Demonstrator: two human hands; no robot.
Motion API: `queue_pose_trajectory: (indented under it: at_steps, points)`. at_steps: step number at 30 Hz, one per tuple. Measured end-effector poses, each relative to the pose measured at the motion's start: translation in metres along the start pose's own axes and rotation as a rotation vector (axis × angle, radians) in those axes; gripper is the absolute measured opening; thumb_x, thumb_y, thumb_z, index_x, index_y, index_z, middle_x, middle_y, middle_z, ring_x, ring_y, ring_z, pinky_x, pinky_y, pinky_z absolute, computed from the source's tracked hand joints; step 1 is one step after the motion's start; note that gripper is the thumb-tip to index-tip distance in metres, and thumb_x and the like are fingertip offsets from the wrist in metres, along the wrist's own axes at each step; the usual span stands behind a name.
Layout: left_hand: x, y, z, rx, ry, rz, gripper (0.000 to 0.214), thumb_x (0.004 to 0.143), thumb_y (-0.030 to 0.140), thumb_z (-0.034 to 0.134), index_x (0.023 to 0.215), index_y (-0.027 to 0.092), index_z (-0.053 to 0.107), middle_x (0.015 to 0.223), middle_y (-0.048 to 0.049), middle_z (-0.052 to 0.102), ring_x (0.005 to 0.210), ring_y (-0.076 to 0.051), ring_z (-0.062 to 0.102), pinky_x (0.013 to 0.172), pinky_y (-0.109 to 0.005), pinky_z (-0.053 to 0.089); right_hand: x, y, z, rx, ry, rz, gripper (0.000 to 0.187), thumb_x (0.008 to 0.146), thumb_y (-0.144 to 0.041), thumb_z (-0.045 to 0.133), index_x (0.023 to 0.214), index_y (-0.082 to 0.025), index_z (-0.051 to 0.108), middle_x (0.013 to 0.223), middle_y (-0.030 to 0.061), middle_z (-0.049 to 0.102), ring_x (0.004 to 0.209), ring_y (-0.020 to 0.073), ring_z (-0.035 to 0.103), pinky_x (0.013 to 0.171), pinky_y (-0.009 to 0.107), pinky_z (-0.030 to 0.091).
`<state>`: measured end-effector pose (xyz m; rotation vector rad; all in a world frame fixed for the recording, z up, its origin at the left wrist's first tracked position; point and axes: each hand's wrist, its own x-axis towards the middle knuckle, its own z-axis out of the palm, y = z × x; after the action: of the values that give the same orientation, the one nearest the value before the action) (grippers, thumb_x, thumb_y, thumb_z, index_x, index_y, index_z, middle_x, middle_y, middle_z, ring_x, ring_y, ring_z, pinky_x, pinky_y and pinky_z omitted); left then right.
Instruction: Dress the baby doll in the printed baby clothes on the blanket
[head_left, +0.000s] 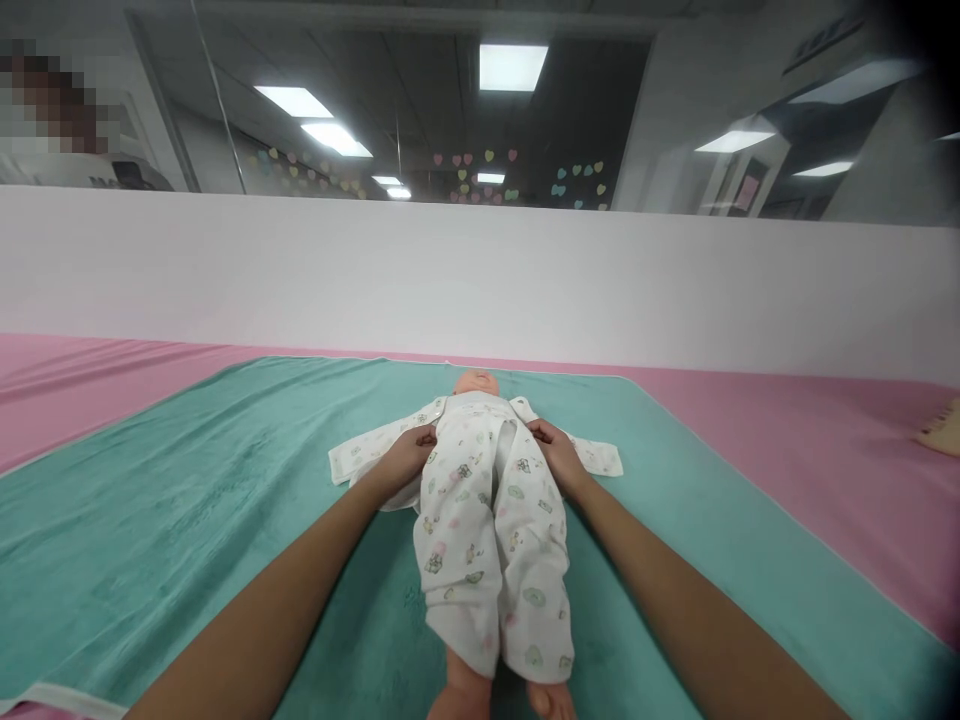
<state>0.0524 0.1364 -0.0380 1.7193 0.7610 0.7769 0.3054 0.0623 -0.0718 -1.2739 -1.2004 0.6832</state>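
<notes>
A baby doll lies on its back, its head away from me and its bare feet toward me. Patterned white baby pants cover its legs and reach up over its belly. A matching baby top lies around the torso, its sleeves spread out to both sides. At the left side of the waist, my left hand is closed with its fingertips on the pants' fabric. My right hand pinches the pants at the opposite side. Its fingertips are partly tucked against the cloth.
A teal blanket with a pale edge lies under the doll, over a pink sheet. A white panel runs behind, below a window. A beige object shows at the right edge; a blurred person is at upper left.
</notes>
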Motion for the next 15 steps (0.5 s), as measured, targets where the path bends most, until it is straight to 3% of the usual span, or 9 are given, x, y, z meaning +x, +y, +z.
queue_pose_trajectory:
  at_steps: [4, 8, 11, 15]
  points:
    - [0.006, -0.009, 0.004, 0.225, 0.243, 0.182, 0.030, 0.068, 0.020, 0.055, 0.098, 0.017, 0.055, 0.083, -0.0007, 0.058, 0.073, -0.014, 0.052, 0.067, -0.026, 0.044, 0.001, -0.002, 0.001, -0.088, 0.032, -0.034, 0.023, 0.076, -0.041, 0.054, 0.083, -0.021, 0.059, 0.077, -0.0013, 0.057, 0.070, 0.0138, 0.049, 0.064, 0.024, 0.038]
    - [0.006, -0.012, 0.003, 0.397, 0.224, 0.393, 0.041, 0.074, 0.024, 0.052, 0.114, 0.020, 0.051, 0.110, -0.0046, 0.056, 0.096, -0.018, 0.052, 0.086, -0.031, 0.041, 0.001, -0.008, 0.007, -0.213, 0.088, -0.219, 0.023, 0.080, -0.041, 0.048, 0.086, -0.022, 0.058, 0.096, 0.0018, 0.057, 0.086, 0.0167, 0.051, 0.076, 0.027, 0.038]
    - [0.008, -0.012, 0.002, 0.462, 0.234, 0.392, 0.034, 0.082, 0.027, 0.043, 0.114, 0.020, 0.053, 0.116, -0.0053, 0.056, 0.104, -0.020, 0.050, 0.092, -0.033, 0.037, 0.000, -0.016, 0.008, -0.332, 0.073, -0.230, 0.025, 0.084, -0.043, 0.042, 0.087, -0.023, 0.056, 0.092, 0.0008, 0.058, 0.084, 0.0168, 0.052, 0.074, 0.027, 0.038]
    - [0.015, -0.009, 0.004, 0.558, 0.318, 0.293, 0.031, 0.088, 0.033, 0.037, 0.105, 0.020, 0.058, 0.106, -0.0054, 0.062, 0.096, -0.021, 0.055, 0.085, -0.032, 0.040, 0.006, -0.022, 0.008, -0.493, 0.090, -0.192, 0.027, 0.086, -0.044, 0.037, 0.083, -0.024, 0.054, 0.077, -0.0023, 0.058, 0.073, 0.0161, 0.051, 0.068, 0.026, 0.036]
